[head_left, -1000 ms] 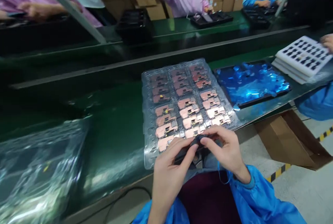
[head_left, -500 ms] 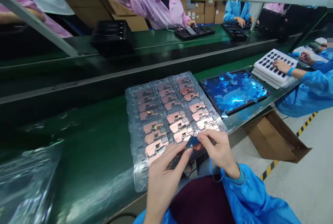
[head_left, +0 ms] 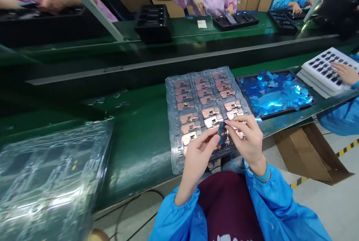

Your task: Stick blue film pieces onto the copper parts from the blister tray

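Carefully, the left hand [head_left: 198,157] and right hand [head_left: 246,141] both pinch a small blue piece [head_left: 222,133] between curled fingertips, just above the near end of a clear blister tray [head_left: 171,129] holding copper-coloured parts [head_left: 188,118].

Clear plastic tray [head_left: 173,136]: to its left, open green belt [head_left: 140,151] up to plastic-wrapped stack [head_left: 53,173]; just right, black tray of blue film [head_left: 275,93] blocks; behind, raised black rail [head_left: 179,61] bars passage.
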Demonstrator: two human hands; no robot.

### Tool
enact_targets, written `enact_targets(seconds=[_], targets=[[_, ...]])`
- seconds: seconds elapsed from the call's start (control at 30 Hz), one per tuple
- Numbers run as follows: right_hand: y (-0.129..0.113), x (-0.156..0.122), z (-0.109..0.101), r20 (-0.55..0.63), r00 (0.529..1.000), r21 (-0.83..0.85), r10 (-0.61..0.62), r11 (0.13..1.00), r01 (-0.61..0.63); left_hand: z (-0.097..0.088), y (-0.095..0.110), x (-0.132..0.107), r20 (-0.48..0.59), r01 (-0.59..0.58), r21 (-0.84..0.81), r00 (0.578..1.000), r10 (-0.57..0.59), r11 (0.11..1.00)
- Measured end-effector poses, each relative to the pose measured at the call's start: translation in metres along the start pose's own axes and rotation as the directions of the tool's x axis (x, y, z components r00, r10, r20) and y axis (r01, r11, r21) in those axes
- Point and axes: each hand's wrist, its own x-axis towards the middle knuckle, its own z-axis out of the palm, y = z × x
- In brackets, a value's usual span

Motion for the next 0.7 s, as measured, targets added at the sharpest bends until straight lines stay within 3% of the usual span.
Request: enact_targets(seconds=[0.13,0.33,0.4,0.5,0.6,0.67,0.7], targets=[[0.0,-0.002,0.001,-0.019,0.994,-0.096,-0.104,0.99,0.102,-0.002,-0.004,0.003,0.044,0.117,-0.194,0.993,-0.111,0.974],[-0.003,-0.005,-0.007,0.064,0.974,-0.101,-0.216,0.97,0.222,-0.002,-0.001,0.01,0.136,0.247,-0.48,0.969,-0.207,0.842],[-0.004,-0.007,-0.012,0.087,0.971,-0.075,-0.221,0.971,0.228,-0.003,0.001,0.013,0.168,0.259,-0.525,0.965,-0.199,0.811],[-0.007,-0.009,-0.017,0.119,0.968,-0.021,-0.22,0.974,0.224,-0.005,0.001,0.018,0.126,0.233,-0.584,0.972,-0.196,0.778],[-0.005,-0.011,-0.021,0.061,0.988,0.051,-0.144,0.989,0.141,-0.006,0.001,0.023,0.02,0.175,-0.619,0.978,-0.208,0.766],[0.006,-0.008,-0.026,-0.087,0.996,0.06,0.028,0.998,-0.022,-0.007,0.002,0.025,-0.049,0.12,-0.611,0.981,-0.188,0.783],[0.017,-0.005,-0.03,-0.171,0.976,0.054,0.134,0.99,-0.126,-0.007,0.003,0.026,-0.072,0.094,-0.596,0.983,-0.169,0.798]])
